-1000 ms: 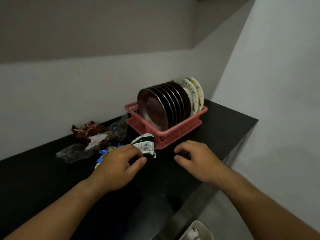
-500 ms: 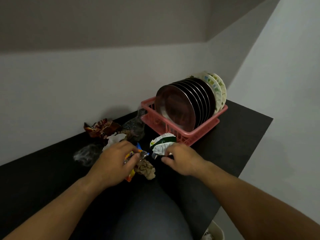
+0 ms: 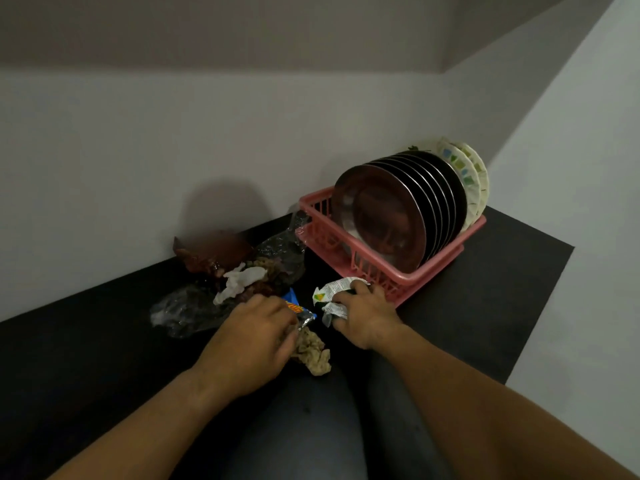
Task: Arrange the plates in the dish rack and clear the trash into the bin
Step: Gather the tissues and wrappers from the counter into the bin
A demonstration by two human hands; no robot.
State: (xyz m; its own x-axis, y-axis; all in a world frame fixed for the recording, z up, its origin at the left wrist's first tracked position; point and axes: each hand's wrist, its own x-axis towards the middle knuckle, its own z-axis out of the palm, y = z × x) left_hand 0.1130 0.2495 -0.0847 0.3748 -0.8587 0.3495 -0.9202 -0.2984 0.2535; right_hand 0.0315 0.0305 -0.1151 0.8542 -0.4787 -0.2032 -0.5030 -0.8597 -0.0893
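A pink dish rack (image 3: 433, 261) stands on the black counter (image 3: 485, 289) by the corner wall. In it several dark steel plates (image 3: 384, 216) stand upright, with patterned white plates (image 3: 474, 178) behind them. My right hand (image 3: 367, 317) is closed on a crumpled white and green wrapper (image 3: 334, 294) just in front of the rack. My left hand (image 3: 252, 337) grips a blue and orange foil wrapper (image 3: 298, 310) and a beige crumpled wad (image 3: 313, 351) beside it.
More trash lies left of the rack: a brown wrapper (image 3: 211, 251) against the wall, white crumpled paper (image 3: 239, 278), clear plastic film (image 3: 183, 310) and a clear bag (image 3: 280, 247). The counter ends at the right wall. No bin is in view.
Both hands moved forward onto the trash. The right hand closed on the white and green wrapper; the left closed on the foil wrapper and wad. The view shifted left and nearer.
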